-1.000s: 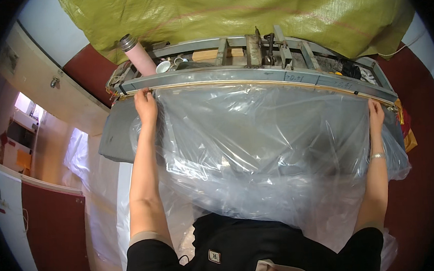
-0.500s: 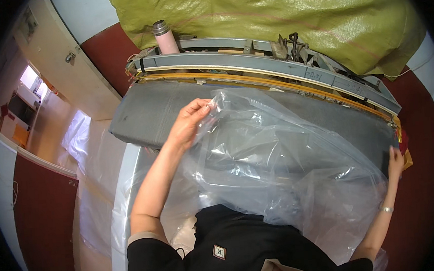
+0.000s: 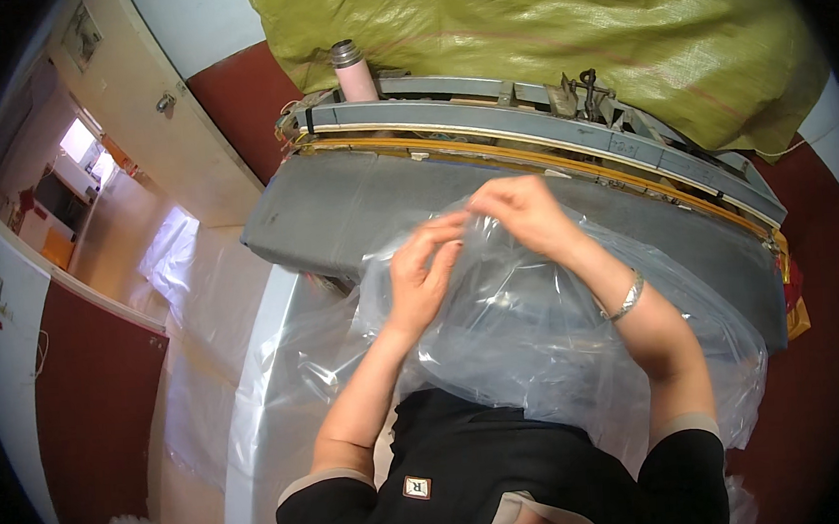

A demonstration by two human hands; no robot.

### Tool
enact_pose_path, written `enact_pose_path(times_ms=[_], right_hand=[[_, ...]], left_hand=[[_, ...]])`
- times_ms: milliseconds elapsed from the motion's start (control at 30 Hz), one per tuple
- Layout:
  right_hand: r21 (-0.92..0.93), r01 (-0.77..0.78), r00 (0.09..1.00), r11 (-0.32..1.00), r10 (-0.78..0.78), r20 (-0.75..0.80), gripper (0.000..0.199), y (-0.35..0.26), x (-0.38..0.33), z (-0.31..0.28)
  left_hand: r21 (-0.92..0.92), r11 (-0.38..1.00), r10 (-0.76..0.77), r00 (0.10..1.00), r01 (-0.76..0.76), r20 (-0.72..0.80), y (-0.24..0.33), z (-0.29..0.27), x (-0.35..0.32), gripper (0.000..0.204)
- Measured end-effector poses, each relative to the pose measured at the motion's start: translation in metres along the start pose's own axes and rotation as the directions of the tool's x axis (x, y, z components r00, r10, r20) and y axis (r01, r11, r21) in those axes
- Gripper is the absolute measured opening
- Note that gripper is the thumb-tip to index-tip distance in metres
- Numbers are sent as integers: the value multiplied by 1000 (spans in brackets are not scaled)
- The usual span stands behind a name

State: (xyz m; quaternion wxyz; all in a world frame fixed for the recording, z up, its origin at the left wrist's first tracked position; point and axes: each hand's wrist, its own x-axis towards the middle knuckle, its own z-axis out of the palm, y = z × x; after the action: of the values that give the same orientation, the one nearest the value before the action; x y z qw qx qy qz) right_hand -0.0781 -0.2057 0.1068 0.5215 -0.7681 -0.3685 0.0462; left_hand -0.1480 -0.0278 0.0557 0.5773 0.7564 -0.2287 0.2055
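Observation:
A large sheet of clear plastic film, creased and shiny, spreads over the front of a long grey padded bench and across my lap. My right hand, with a bracelet on its wrist, pinches the film's upper edge near the middle of the bench. Just left of it is my left hand, a little blurred, its thumb spread from its fingers. Its fingertips come near the pinched edge; whether they touch the film is hard to see.
Behind the bench runs a grey metal frame with orange strips and a dark clamp. A pink flask stands at its left end. Green woven sheeting hangs behind. More plastic covers the floor at left, by an open door.
My right hand has come from the bench's far right end to the middle and now pinches the film's edge. My left hand has let go of that edge. The view has shifted slightly.

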Motion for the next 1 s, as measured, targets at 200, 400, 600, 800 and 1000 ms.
enact_pose_path(times_ms=[200, 400, 600, 800, 1000], right_hand=[[212, 241, 478, 947, 74, -875, 23, 1, -50, -141], [-257, -533, 271, 806, -126, -954, 35, 117, -220, -320], [-240, -872, 165, 426, -207, -964, 33, 209, -399, -347], [-66, -997, 67, 27, 29, -997, 35, 182, -485, -338], [176, -968, -183, -178, 21, -983, 40, 151, -485, -320]], left_hand=[[684, 723, -377, 886, 99, 270, -19, -80, -25, 33], [921, 375, -527, 842, 108, 116, -52, -194, -13, 10], [855, 517, 597, 699, 41, -395, -12, -130, 86, 4], [740, 665, -189, 982, 104, 32, -154, -90, 24, 54], [802, 33, -539, 687, 596, -488, -186, -195, 54, 60]])
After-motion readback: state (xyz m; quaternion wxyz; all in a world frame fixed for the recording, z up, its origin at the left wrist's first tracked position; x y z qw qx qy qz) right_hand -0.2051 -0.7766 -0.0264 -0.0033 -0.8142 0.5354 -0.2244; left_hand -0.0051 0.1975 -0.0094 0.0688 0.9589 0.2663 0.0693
